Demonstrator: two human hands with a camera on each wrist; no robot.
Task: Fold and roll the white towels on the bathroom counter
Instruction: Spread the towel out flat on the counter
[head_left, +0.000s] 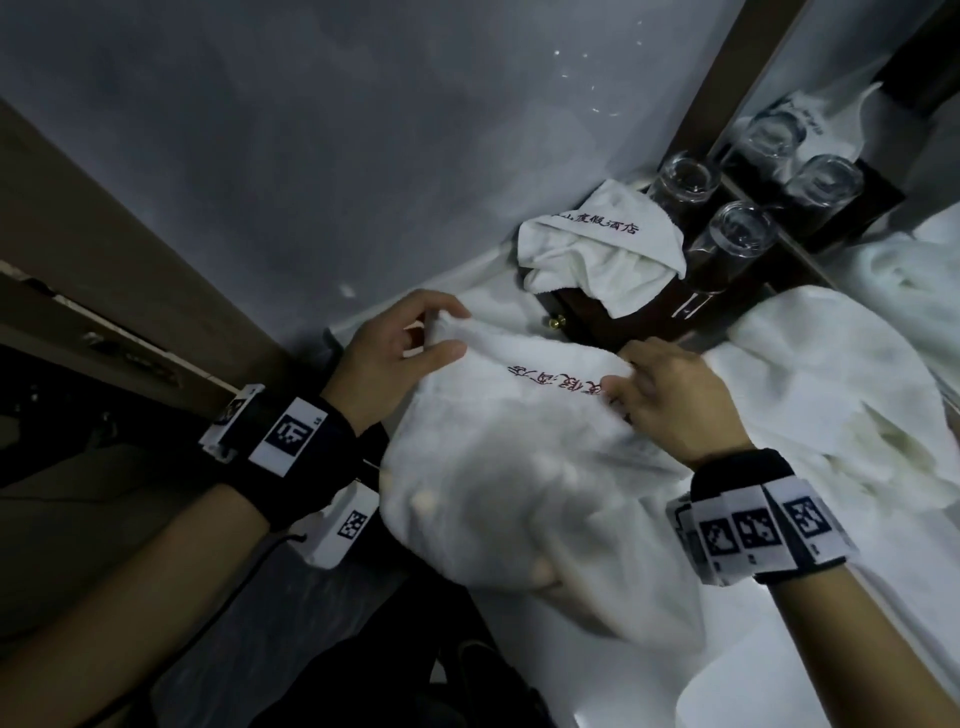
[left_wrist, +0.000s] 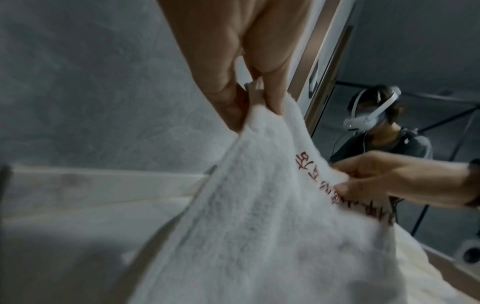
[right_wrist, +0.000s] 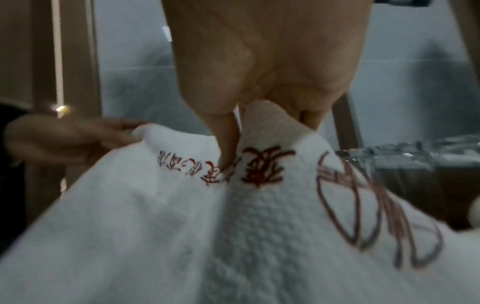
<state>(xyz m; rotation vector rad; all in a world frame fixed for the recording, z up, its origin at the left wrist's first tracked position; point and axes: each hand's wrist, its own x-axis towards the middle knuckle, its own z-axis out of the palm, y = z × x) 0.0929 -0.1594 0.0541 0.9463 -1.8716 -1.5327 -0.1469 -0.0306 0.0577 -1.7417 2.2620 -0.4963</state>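
A white towel (head_left: 514, 467) with red embroidered characters hangs stretched between both hands above the counter. My left hand (head_left: 415, 343) pinches its far left corner between thumb and fingers; the left wrist view shows that hand (left_wrist: 249, 96) pinching the towel (left_wrist: 259, 226) at its corner. My right hand (head_left: 644, 395) pinches the top edge beside the lettering; in the right wrist view its fingers (right_wrist: 228, 144) nip a fold of the towel (right_wrist: 182, 236). The towel's lower part droops, blurred, toward me.
A second crumpled lettered towel (head_left: 597, 249) lies on a dark wooden box (head_left: 587, 317). Three upturned glasses (head_left: 737, 234) stand by the mirror. A large white towel (head_left: 831, 395) is heaped at right. Grey wall lies behind.
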